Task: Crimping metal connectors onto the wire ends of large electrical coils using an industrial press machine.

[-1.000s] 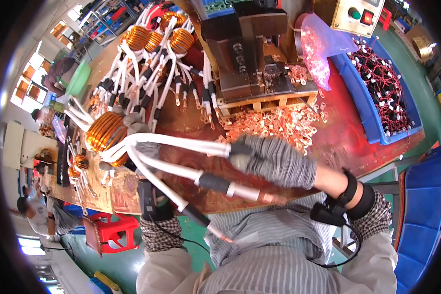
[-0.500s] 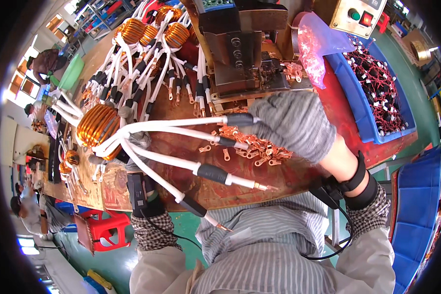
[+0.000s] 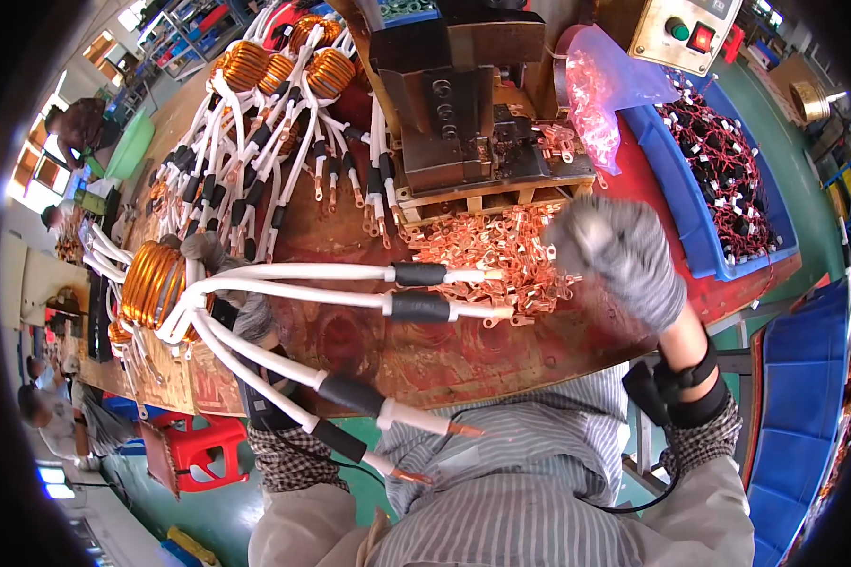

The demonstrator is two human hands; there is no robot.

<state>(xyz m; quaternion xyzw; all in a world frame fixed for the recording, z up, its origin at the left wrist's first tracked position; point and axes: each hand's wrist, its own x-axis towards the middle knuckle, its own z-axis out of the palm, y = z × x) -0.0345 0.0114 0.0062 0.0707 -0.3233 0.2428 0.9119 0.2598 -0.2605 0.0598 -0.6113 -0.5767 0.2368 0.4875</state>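
Note:
My left hand (image 3: pixel 251 317), in a grey glove, grips a copper-wound coil (image 3: pixel 149 291) whose white cables (image 3: pixel 298 300) fan out to the right and toward my body. Black sleeves (image 3: pixel 421 307) sit on these cables, and bare copper strands show at the nearer ends. My right hand (image 3: pixel 626 260), also gloved in grey, is closed at the right edge of a heap of copper cable lugs (image 3: pixel 482 250). Whatever its fingers may hold is hidden and slightly blurred. The cable ends are apart from my right hand.
Behind the lugs stands a dark metal press (image 3: pixel 444 113), with a button box (image 3: pixel 686 36) at upper right. More coils (image 3: pixel 241 66) with cables lie at back left. A blue bin (image 3: pixel 676 203) of red wires stands right; a red stool (image 3: pixel 208 454) stands lower left.
My right hand has left the cable end and moved right and slightly nearer to the lugs' edge. The coil has shifted left and a little nearer in my left hand, uncovering the lug heap.

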